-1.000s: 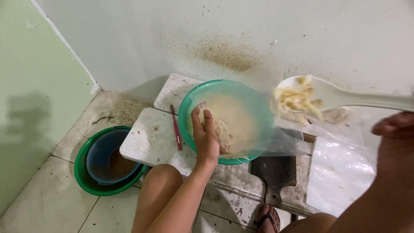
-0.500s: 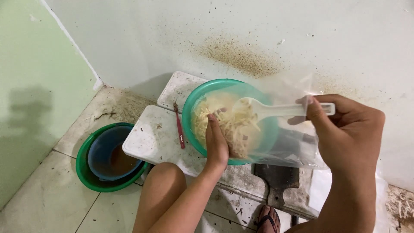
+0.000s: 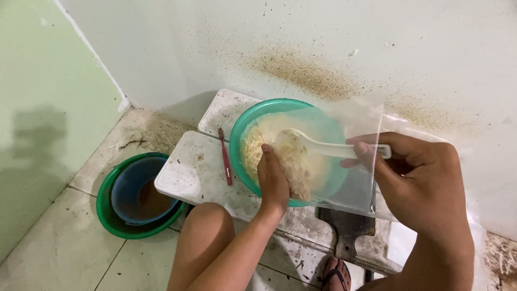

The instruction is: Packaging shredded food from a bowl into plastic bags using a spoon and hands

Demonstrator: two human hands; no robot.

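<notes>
A teal bowl point(image 3: 249, 119) of pale noodles point(image 3: 252, 152) sits on a white tiled slab point(image 3: 186, 172). My left hand point(image 3: 273, 182) grips the near edge of a clear plastic bag point(image 3: 353, 180) held over the bowl. My right hand point(image 3: 417, 175) pinches the handle of a white spoon point(image 3: 328, 148). The spoon's scoop is inside the bag with a clump of noodles point(image 3: 295, 164) under it. The bag hides the bowl's right half.
A red toothbrush-like stick point(image 3: 225, 157) lies on the slab left of the bowl. A green basin point(image 3: 107, 215) holding a blue bowl point(image 3: 126, 188) stands on the floor at left. A dark cutting board point(image 3: 347, 229) and a sandal point(image 3: 336, 274) are below. The speckled wall point(image 3: 301, 70) rises close behind.
My right hand has come down from the upper right and put the loaded spoon into the bag. My left hand has stayed at the bowl's near rim.
</notes>
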